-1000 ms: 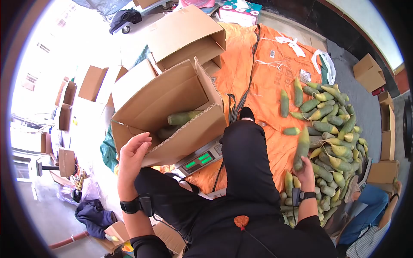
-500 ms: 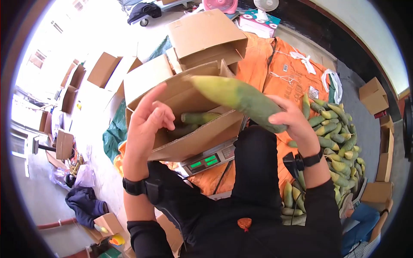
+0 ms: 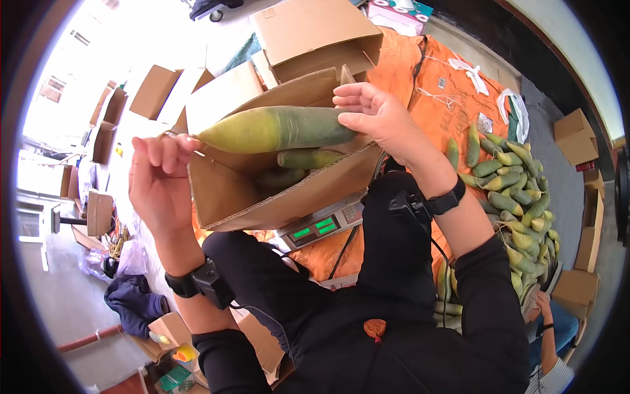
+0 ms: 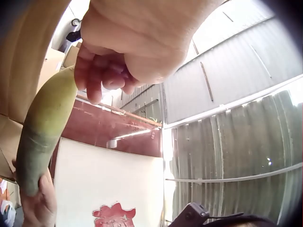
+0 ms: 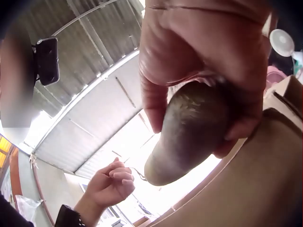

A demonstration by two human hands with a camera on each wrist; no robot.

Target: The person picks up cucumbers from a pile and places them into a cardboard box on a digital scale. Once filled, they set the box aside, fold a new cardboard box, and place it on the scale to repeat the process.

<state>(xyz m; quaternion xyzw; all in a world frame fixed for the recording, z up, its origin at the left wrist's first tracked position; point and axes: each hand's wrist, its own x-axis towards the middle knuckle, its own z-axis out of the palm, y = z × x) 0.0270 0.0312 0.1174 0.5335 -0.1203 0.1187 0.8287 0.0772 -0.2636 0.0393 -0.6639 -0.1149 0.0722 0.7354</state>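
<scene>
A large radish, yellow-green at its pointed end and dark green at the blunt end (image 3: 279, 129), lies level above an open cardboard box (image 3: 289, 200). My right hand (image 3: 387, 125) grips its blunt end; the right wrist view shows fingers on both sides of the radish (image 5: 189, 130). At the tip, my left hand (image 3: 161, 184) pinches the thin root with curled fingers, also seen in the left wrist view beside the radish (image 4: 45, 127). Inside the box rest other radishes (image 3: 307, 159). The box stands on a scale (image 3: 318, 226) with lit green displays.
A heap of radishes (image 3: 518, 190) lies at the right by an orange sheet (image 3: 420, 98). Another cardboard box (image 3: 315, 33) stands behind the open one. A seated person's arm (image 3: 546, 328) shows at the lower right. Several boxes stand along both sides.
The radish has come from the heap to above the box in my right hand. My left hand has moved left and its fingers have closed on the root at the tip.
</scene>
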